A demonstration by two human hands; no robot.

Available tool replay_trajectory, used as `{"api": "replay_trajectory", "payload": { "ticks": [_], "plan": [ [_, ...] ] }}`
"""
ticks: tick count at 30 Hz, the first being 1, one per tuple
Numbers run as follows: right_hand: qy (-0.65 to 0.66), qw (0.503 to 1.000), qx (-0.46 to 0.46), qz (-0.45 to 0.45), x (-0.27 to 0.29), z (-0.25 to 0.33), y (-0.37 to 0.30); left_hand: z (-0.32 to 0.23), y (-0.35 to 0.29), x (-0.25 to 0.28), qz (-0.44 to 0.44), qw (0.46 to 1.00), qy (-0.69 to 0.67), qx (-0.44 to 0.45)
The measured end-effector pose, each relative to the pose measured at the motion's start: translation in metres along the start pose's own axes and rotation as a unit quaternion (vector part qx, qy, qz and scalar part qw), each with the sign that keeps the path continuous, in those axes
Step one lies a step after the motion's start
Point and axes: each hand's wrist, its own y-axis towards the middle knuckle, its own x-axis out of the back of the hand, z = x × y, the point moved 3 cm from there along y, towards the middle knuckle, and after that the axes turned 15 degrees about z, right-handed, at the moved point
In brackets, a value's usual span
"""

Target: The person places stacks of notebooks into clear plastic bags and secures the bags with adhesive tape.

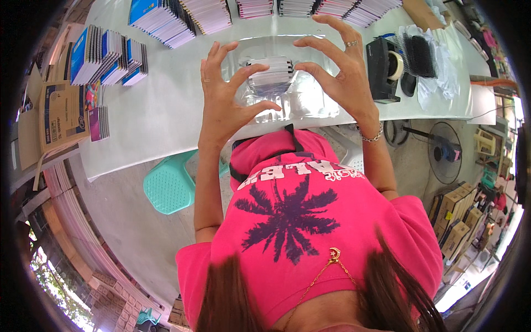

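Note:
A small stack of spiral notebooks (pixel 272 74) lies in front of me on the table, with clear plastic (pixel 316 102) spread around it. I cannot tell whether the stack lies on the plastic or inside it. At the stack's left side is my left hand (pixel 221 91), its fingers spread and one fingertip overlapping the stack's edge. My right hand (pixel 338 67) curves open near the right side, its thumb tip close to the stack. Neither hand grips anything; whether a fingertip touches the notebooks does not show clearly.
Rows of spiral notebooks (pixel 166 25) line the table's far edge. More notebook piles (pixel 99 55) stand at left, near a cardboard box (pixel 62 116). To the right are a black tape dispenser (pixel 381 74) and a black brush (pixel 420 55). A green stool (pixel 168 185) stands below the table.

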Motion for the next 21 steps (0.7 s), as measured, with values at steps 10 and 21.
{"api": "replay_trajectory", "payload": {
  "ticks": [10, 21],
  "plan": [
    [0.105, 0.992, -0.074, -0.001, -0.029, -0.031, -0.037, 0.011, -0.027, -0.025, -0.129, 0.988, -0.073, 0.032],
    [0.190, 0.973, -0.120, 0.058, -0.109, -0.052, -0.078, 0.055, -0.029, -0.092, -0.156, 0.976, -0.135, 0.071]
  ]
}}
